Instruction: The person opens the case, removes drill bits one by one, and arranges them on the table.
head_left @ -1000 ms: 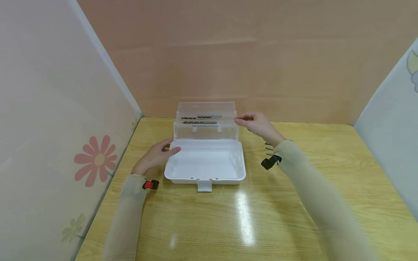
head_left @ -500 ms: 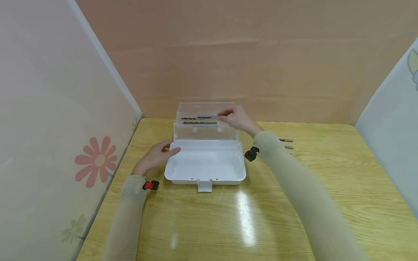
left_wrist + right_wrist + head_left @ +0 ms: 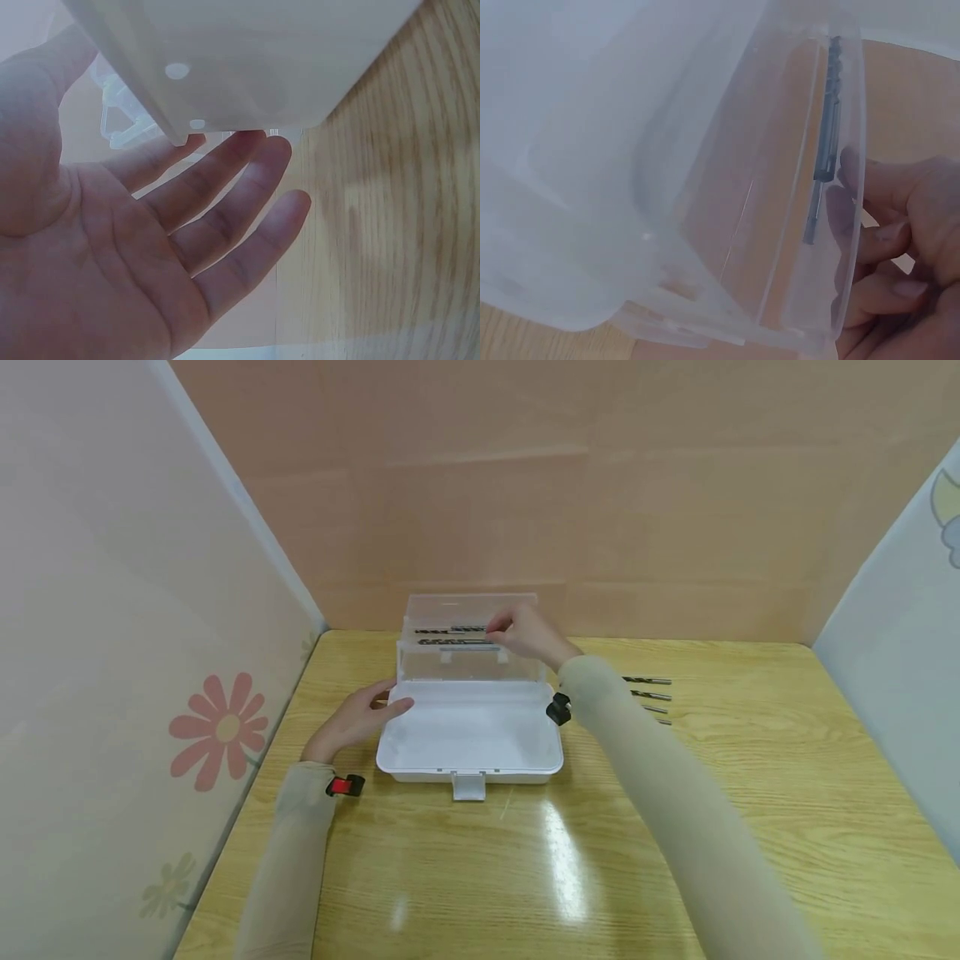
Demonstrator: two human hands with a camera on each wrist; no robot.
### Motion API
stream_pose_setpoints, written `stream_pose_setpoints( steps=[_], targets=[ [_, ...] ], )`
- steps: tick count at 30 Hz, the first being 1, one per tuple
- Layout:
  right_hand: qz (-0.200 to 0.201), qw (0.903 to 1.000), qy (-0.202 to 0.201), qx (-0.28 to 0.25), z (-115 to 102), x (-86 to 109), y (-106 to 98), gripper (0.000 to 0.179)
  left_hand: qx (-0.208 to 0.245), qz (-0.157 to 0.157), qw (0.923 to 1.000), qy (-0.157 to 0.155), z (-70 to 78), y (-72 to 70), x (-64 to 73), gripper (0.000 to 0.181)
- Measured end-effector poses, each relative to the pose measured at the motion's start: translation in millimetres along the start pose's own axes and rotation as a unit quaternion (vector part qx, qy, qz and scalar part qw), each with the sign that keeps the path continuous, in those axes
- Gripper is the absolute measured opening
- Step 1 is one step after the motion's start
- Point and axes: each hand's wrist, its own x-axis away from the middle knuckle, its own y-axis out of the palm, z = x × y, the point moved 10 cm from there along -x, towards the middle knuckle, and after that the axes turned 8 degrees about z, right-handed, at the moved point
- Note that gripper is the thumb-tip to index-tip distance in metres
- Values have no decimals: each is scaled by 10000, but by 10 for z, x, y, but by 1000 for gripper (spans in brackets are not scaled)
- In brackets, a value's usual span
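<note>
A white toolbox stands open on the table, with a clear tiered lid and tray raised behind it. Several dark spiral drill bits lie in the tray. My left hand rests at the box's left wall, thumb over the rim, fingers outside and nearly straight. In the tray, my right hand has its thumb and index fingertips together at the shank end of a drill bit. The right wrist view shows the drill bit close to these fingers, partly through clear plastic; whether they pinch it is unclear.
Several more drill bits lie in a column on the wooden table, right of the box and partly behind the right sleeve. A white latch hangs from the box's front. A flowered panel borders the left side, an orange-brown backdrop the rear.
My right hand has moved left from the tray's right edge to the shank end of a drill bit. The left hand and box stay in place.
</note>
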Motion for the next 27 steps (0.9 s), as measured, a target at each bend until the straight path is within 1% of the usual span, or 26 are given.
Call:
stream_pose_setpoints(
  steps=[7, 13, 17, 23, 27],
  targets=[
    [-148, 9996, 202, 136, 61, 1, 0, 19, 52, -22, 10000, 0, 17, 38, 9, 96],
    [-366, 9990, 165, 210, 31, 38, -2, 20, 52, -7, 10000, 4, 37, 39, 16, 95],
    [-388, 9990, 136, 201, 28, 43, -2, 18, 55, -19, 10000, -9, 45, 43, 16, 95],
    [-409, 9989, -33, 238, 20, 41, 4, 19, 43, -30, 10000, -29, 35, 52, -2, 96],
    [-455, 9977, -238, 431, -1, 53, -5, 22, 45, -45, 10000, 50, 48, 65, -11, 94]
  ],
)
